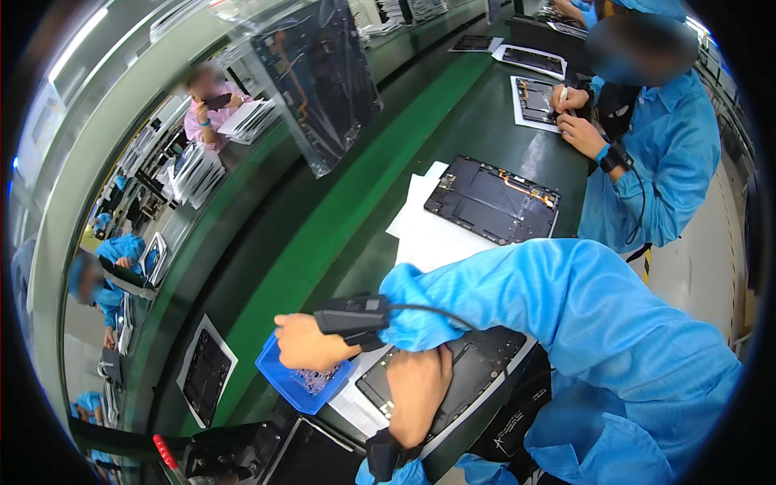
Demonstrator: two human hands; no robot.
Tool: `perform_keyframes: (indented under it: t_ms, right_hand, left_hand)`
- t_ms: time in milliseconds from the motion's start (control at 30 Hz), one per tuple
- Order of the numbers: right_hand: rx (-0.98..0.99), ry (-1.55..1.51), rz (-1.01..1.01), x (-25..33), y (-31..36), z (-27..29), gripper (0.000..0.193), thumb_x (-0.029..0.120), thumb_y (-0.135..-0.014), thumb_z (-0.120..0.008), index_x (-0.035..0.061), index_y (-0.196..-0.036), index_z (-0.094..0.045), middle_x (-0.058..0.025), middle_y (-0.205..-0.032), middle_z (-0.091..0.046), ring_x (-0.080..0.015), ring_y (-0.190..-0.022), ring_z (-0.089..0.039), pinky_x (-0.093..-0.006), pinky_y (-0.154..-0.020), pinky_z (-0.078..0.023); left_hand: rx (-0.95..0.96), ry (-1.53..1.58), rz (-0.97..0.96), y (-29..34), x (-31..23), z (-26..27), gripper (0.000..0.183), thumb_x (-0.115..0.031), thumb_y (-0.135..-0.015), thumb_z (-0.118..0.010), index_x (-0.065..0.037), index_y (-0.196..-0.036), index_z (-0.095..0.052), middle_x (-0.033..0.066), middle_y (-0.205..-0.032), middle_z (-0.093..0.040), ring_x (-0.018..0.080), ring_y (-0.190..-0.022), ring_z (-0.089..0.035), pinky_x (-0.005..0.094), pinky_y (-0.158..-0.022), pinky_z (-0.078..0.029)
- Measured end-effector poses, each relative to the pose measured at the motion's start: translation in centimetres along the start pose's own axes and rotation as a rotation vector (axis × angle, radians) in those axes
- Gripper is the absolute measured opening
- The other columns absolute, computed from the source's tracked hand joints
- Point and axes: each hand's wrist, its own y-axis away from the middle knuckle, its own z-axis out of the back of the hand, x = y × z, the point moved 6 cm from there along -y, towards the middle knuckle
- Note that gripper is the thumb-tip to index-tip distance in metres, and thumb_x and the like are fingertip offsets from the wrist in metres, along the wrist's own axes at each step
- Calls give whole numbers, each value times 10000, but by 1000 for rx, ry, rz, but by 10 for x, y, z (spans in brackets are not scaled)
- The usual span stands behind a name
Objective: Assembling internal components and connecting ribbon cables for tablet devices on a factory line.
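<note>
My right arm reaches across to the left, and my right hand (314, 343) is over a small blue tray (279, 373) of tiny loose parts. Its fingers curl down and their tips are hidden, so whatever they pinch cannot be made out. Below it, my left hand (417, 392) rests on a black flat device casing (477, 360), fingers laid against the surface and partly covered by my right wrist. The casing lies on white paper (356, 406). Both wrists carry black strapped-on devices, the right one (353, 315) with a cable.
Another open black casing (493, 202) lies on paper farther up the green bench, and one more (208, 368) at left. A bagged panel (315, 81) hangs above. At right a co-worker (659, 153) works on a casing (537, 101). A red-handled tool (164, 451) is at lower left.
</note>
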Motion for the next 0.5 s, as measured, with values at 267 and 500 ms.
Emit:
perform_keyframes:
  t_ms: [267, 500]
  right_hand:
    - [548, -4, -110, 5, -30, -20, 115, 170, -795, -753, 86, -753, -686, -76, -743, -700, -226, -744, -689, -388, -725, -479]
    - [32, -691, -495, -21, 4, 44, 165, 162, -887, -739, 0, -893, -710, -106, -813, -764, -247, -718, -735, -363, -677, -551]
  left_hand:
    - [-83, 69, -9, 1, 7, -3, 178, -193, -889, -694, -26, -828, -682, 171, -715, -651, 344, -642, -650, 439, -622, -528]
    - [-76, 75, -28, 1, 3, -5, 148, -173, -896, -688, -51, -842, -625, 132, -740, -595, 314, -696, -636, 412, -643, -516]
